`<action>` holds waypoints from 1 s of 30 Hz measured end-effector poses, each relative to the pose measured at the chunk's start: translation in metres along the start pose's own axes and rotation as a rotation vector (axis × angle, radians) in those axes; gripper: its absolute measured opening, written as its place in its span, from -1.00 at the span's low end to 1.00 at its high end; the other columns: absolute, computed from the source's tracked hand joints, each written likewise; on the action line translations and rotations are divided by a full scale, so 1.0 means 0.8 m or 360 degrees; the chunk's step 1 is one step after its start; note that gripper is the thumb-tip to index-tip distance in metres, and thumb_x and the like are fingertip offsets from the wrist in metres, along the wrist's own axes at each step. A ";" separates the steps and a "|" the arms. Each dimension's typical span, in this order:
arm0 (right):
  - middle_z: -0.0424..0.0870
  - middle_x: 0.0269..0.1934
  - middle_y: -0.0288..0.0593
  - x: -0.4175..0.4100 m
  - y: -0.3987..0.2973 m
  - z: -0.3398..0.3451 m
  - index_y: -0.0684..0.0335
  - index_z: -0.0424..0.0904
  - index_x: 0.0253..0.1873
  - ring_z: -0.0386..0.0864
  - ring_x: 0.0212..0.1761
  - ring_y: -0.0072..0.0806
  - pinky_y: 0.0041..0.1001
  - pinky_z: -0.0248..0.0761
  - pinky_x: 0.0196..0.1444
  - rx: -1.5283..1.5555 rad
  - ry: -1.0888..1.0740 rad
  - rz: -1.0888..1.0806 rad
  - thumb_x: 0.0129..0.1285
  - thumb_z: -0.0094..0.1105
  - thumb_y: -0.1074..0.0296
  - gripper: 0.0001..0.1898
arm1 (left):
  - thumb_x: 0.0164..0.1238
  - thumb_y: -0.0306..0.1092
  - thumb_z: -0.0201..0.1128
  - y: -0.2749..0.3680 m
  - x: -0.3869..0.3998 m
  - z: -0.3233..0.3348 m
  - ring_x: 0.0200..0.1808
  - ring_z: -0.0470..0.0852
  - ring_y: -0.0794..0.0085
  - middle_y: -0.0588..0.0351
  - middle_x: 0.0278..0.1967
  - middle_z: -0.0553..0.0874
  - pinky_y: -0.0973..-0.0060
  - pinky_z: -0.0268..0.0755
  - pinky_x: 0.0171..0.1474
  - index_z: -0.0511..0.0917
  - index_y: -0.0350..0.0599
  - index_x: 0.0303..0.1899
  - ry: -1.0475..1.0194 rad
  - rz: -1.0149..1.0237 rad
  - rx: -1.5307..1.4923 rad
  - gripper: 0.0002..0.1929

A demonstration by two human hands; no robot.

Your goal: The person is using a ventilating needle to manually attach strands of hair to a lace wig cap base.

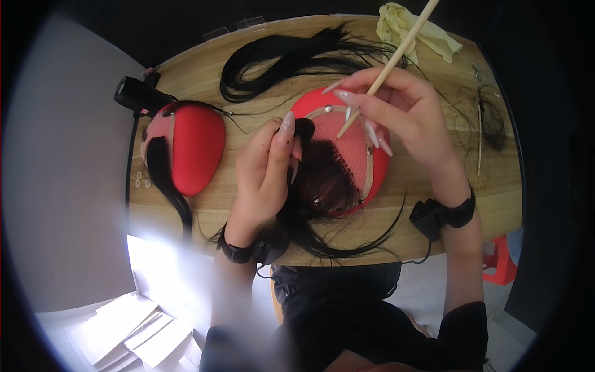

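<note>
A red wig block [381, 172] carries a wig cap of pinkish mesh [346, 125] with a beige edge band, fixed by round-headed pins. Dark hair [325, 176] in rows covers the mesh's lower left part. My left hand [267, 167] pinches a looped bundle of black hair [304, 128] at the cap's left side; strands hang below towards the table edge. In my right hand [399, 111] is a slender pale wooden stick [395, 58], slanting down with its lower end over the bare mesh. Whether that end touches the mesh, or bears a hook, I cannot tell.
Left stands a second red block [197, 149] with a black hair lock [160, 162] and a black cylindrical object [142, 95]. A long black hair bundle [265, 51] and a yellow cloth [418, 32] lie at the back. At right are a thin stick [479, 139] and loose hair [492, 118].
</note>
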State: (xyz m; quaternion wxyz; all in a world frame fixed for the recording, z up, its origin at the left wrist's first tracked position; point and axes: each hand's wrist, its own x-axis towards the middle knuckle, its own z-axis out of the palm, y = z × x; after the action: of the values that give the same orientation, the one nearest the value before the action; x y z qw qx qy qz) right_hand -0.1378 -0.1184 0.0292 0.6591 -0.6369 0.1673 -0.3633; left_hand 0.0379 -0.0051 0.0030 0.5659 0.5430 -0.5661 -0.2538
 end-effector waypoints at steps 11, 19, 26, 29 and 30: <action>0.58 -0.37 -0.12 0.011 0.015 -0.020 0.39 0.40 -0.02 0.56 -0.55 -0.56 -0.59 0.47 -0.55 0.0407 0.0115 0.0305 0.31 0.04 0.36 -0.76 | 0.49 -0.19 -0.08 -0.001 0.003 0.000 -0.62 0.32 0.71 0.28 -0.62 0.41 0.71 0.16 -0.51 0.43 -0.19 -0.48 0.0014 -0.0137 -0.0003 -0.64; 0.56 -0.39 -0.15 0.012 0.021 -0.027 0.42 0.39 0.03 0.51 -0.62 -0.58 -0.59 0.42 -0.65 0.0387 0.0046 0.0416 0.35 -0.02 0.30 -0.70 | 0.50 -0.20 -0.12 0.000 0.002 0.001 -0.62 0.30 0.73 0.28 -0.61 0.41 0.73 0.12 -0.52 0.40 -0.17 -0.47 0.0017 -0.0093 0.0049 -0.65; 0.57 -0.40 -0.28 0.010 0.015 -0.019 0.45 0.41 0.09 0.29 -0.74 -0.76 -0.72 0.19 -0.74 0.0624 -0.0079 0.0385 0.31 0.04 0.36 -0.67 | 0.45 -0.31 -0.06 0.007 0.010 -0.001 -0.48 0.45 0.41 0.17 -0.55 0.48 0.52 0.28 -0.32 0.53 -0.22 -0.24 -0.0119 0.0108 0.0390 -0.77; 0.50 -0.47 -0.41 0.001 0.005 -0.012 0.44 0.44 0.08 0.26 -0.73 -0.82 -0.77 0.09 -0.74 0.0301 -0.0107 0.0260 0.26 0.11 0.42 -0.67 | 0.43 -0.34 -0.06 0.027 0.019 0.004 -0.39 0.47 0.25 0.12 -0.51 0.50 0.41 0.28 -0.20 0.54 -0.19 -0.11 -0.0230 0.0160 0.0583 -0.77; 0.45 -0.51 -0.46 -0.001 0.003 -0.012 0.44 0.45 0.07 0.25 -0.72 -0.85 -0.78 0.05 -0.73 0.0143 -0.0159 0.0194 0.22 0.15 0.46 -0.67 | 0.43 -0.34 -0.06 0.032 0.022 0.007 -0.40 0.48 0.22 0.11 -0.51 0.51 0.39 0.28 -0.19 0.54 -0.18 -0.10 -0.0260 0.0219 0.0606 -0.77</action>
State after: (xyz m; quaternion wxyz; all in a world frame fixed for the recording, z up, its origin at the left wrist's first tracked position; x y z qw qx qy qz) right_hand -0.1442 -0.1245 0.0257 0.7154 -0.6128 0.1561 -0.2974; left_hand 0.0286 -0.0156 0.0311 0.4213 0.5776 -0.6837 -0.1462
